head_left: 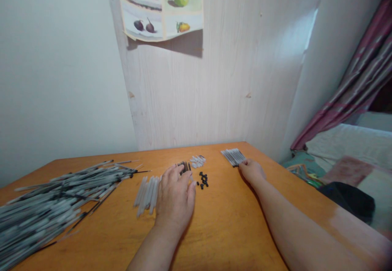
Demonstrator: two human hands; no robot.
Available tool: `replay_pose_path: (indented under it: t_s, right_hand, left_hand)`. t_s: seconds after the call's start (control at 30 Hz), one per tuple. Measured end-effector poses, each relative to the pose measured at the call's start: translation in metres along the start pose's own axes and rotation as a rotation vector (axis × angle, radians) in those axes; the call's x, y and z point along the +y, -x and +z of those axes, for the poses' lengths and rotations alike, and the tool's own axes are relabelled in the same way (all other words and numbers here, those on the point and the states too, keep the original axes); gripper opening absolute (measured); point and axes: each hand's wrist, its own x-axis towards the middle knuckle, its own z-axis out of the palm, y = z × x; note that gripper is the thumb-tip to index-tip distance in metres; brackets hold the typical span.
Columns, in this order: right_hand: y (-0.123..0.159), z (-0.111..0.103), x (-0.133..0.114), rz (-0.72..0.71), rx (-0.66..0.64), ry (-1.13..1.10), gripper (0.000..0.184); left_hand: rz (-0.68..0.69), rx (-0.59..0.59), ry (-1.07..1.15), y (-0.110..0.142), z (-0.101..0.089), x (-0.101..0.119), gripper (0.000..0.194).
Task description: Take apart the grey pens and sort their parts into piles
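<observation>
My left hand [176,193] lies palm down over the middle of the table, its fingers loosely stretched out. Its fingertips are at a group of short dark thin rods [185,166], which they partly cover. Beside it on the left are several pale translucent tubes [147,193], some hidden by the hand. Small black plugs [203,179] lie just right of its thumb. At the far right, my right hand [252,171] pinches the near end of a slim pen at the right side of a neat row of slim pens [232,156]. Its fingertips are partly hidden.
A large loose pile of slim grey and black sticks [61,197] spreads over the left of the wooden table [220,230]. Small clear caps [197,161] lie behind the plugs. The wall [190,112] stands at the table's back edge; a bed [361,148] is to the right.
</observation>
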Motion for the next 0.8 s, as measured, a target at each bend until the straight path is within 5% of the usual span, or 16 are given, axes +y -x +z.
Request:
replay_pose_path:
  t_s: [0.8]
  right_hand:
    - [-0.011, 0.003, 0.018, -0.148, -0.059, 0.019, 0.027]
  left_hand:
    - [-0.043, 0.036, 0.016, -0.003, -0.001, -0.007, 0.025]
